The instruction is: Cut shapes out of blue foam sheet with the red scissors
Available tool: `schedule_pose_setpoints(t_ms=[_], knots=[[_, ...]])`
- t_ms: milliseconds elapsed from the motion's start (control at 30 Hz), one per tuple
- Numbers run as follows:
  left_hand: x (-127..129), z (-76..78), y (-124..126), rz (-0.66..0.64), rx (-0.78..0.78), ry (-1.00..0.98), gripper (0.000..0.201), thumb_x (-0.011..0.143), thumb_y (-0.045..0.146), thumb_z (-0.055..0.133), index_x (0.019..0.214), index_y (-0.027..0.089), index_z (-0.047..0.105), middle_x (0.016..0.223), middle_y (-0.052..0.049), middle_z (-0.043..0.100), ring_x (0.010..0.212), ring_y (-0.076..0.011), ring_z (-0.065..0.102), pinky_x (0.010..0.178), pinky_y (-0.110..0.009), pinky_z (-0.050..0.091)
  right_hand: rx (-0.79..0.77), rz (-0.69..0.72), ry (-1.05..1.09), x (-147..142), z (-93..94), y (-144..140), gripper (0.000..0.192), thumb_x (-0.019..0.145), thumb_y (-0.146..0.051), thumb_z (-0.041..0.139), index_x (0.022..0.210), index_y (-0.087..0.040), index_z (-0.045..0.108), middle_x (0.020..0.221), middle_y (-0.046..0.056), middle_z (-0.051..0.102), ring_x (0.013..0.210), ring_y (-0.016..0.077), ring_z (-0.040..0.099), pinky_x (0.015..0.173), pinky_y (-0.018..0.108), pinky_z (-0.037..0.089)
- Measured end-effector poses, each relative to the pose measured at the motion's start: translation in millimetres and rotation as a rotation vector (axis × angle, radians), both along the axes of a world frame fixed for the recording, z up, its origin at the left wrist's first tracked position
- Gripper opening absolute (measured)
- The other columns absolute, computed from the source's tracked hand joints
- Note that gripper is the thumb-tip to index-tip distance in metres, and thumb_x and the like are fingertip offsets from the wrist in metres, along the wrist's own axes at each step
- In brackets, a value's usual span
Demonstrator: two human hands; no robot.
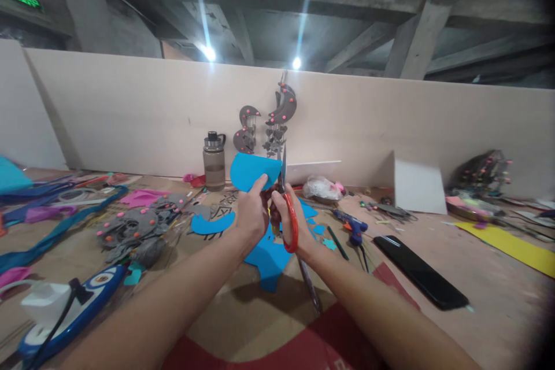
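My left hand [255, 205] pinches a rounded piece of blue felt or foam sheet [249, 170] by its lower right part, held up above the table. In my right hand [288, 217] is a pair of scissors with red-orange handles [292, 225], its blades pointing up at the right edge of the blue piece. Whether the blades are apart or together on the sheet is hard to make out. Beneath the hands lie a larger blue offcut [273, 260] and smaller blue scraps [318, 230]. A curved blue piece [212, 223] rests left of my left hand.
A water bottle [214, 162] stands by the white partition [130, 110], near hanging grey moon ornaments [284, 103]. To the right lie a blue glue gun [353, 225], a phone [418, 272] and a yellow sheet [507, 245]. Grey decorated pieces [139, 225] and a power strip [78, 312] are left.
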State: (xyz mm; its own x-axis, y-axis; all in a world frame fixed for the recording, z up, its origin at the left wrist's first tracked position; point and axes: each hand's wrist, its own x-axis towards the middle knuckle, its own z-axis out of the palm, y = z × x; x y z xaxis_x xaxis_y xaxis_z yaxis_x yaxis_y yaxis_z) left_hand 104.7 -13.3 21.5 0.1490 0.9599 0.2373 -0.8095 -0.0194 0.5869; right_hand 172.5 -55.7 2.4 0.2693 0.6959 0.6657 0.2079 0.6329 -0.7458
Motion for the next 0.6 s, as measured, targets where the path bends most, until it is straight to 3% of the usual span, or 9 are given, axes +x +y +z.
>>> schedule_pose_setpoints(t_ms=[333, 600], knots=[[2.2, 1.1, -2.9, 0.016, -0.028, -0.017, 0.031, 0.059, 0.031, 0.084, 0.065, 0.019, 0.056, 0.059, 0.001, 0.062, 0.076, -0.0226, 0.072, 0.073, -0.032, 0.054, -0.065, 0.057, 0.06, 0.5, -5.0, 2.9, 0.031, 0.089, -0.05, 0.061, 0.081, -0.024, 0.046, 0.068, -0.005, 0.044, 0.061, 0.0138, 0.041, 0.06, 0.027, 0.042], [0.3, 3.0, -4.6, 0.022, -0.02, -0.032, 0.029, 0.061, 0.03, 0.084, 0.071, 0.019, 0.059, 0.065, 0.001, 0.068, 0.066, -0.0183, 0.07, 0.068, -0.03, 0.053, -0.043, 0.082, -0.001, 1.0, -3.7, -0.3, 0.026, 0.093, -0.047, 0.059, 0.088, -0.023, 0.051, 0.074, -0.004, 0.05, 0.067, 0.0149, 0.046, 0.066, 0.028, 0.045]])
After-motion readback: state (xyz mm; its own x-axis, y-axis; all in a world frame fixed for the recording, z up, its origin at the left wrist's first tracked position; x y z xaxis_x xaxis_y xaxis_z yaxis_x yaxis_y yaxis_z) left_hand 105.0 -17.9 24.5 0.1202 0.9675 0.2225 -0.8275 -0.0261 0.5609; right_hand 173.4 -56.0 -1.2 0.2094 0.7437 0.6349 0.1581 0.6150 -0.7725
